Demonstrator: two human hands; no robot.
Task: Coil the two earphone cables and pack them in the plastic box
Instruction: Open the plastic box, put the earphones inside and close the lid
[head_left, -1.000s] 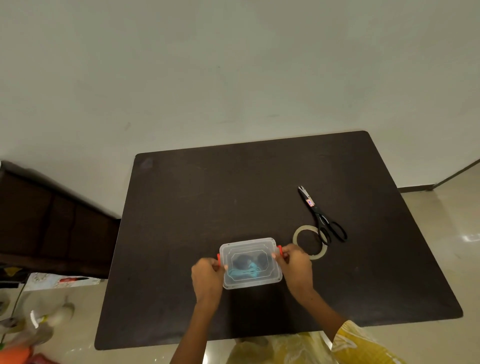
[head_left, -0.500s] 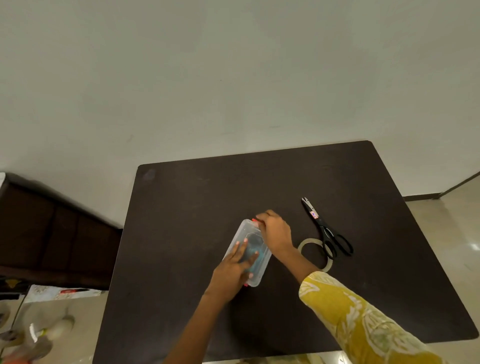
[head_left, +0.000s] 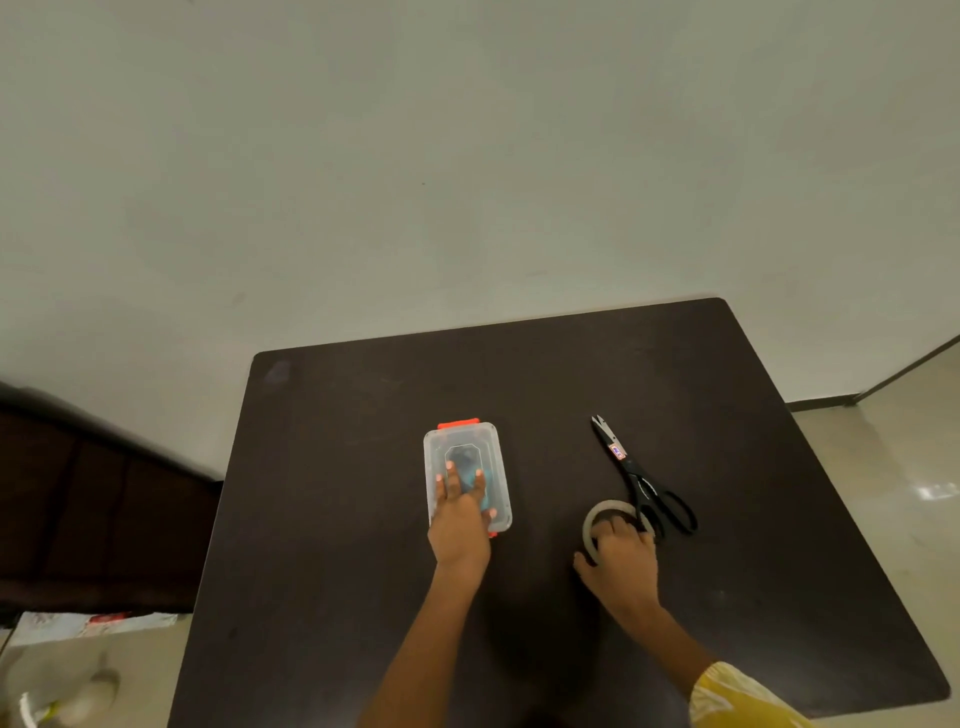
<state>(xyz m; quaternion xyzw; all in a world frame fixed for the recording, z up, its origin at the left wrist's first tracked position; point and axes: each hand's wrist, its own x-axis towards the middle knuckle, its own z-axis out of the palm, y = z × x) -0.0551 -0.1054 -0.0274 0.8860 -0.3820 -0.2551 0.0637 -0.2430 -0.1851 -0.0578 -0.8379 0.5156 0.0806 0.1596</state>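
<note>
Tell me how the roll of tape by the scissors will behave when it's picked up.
The tape roll is a thin open ring lying flat, so it is probably light. The right hand grips its near rim. Set on edge it could roll; flat, it should stay put.

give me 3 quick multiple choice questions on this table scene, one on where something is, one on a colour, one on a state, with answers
1. Where do the scissors lie?
A. to the right of the plastic box
B. inside the box
C. on the floor

2. What colour is the latch at the box's far end?
A. blue
B. orange-red
C. white

3. What is the right hand doing?
A. lying flat on the box
B. gripping the tape roll
C. cutting with the scissors

Answers:
1 A, they lie on the table right of the box.
2 B, the clip shows orange-red.
3 B, its fingers curl round the roll, while the left hand lies on the lid.
</note>
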